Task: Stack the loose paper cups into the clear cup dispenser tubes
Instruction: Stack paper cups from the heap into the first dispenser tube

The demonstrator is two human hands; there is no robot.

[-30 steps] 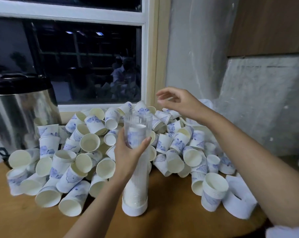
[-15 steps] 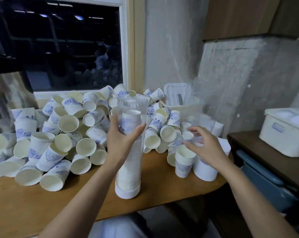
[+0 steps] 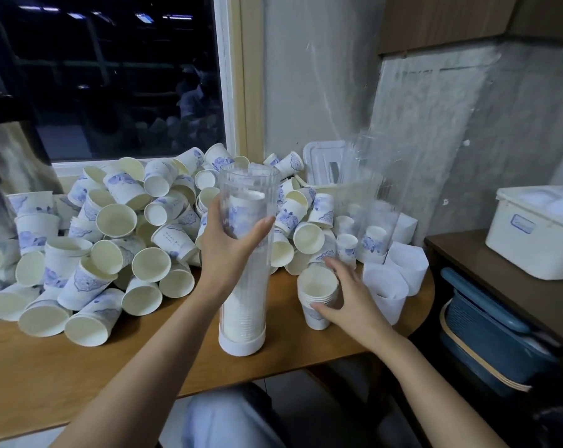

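The dispenser tube [image 3: 243, 295], upright on the table [image 3: 47, 367], is gripped near its top by the left hand [image 3: 228, 250]. A short nested stack of cups [image 3: 315, 286] just beside it is held in the curled right hand [image 3: 351, 305]. The tube is judged nearly full. A large pile of loose cups [image 3: 128, 227] remains behind, and another clear tube [image 3: 367, 189], blurred, looks largely unfilled.
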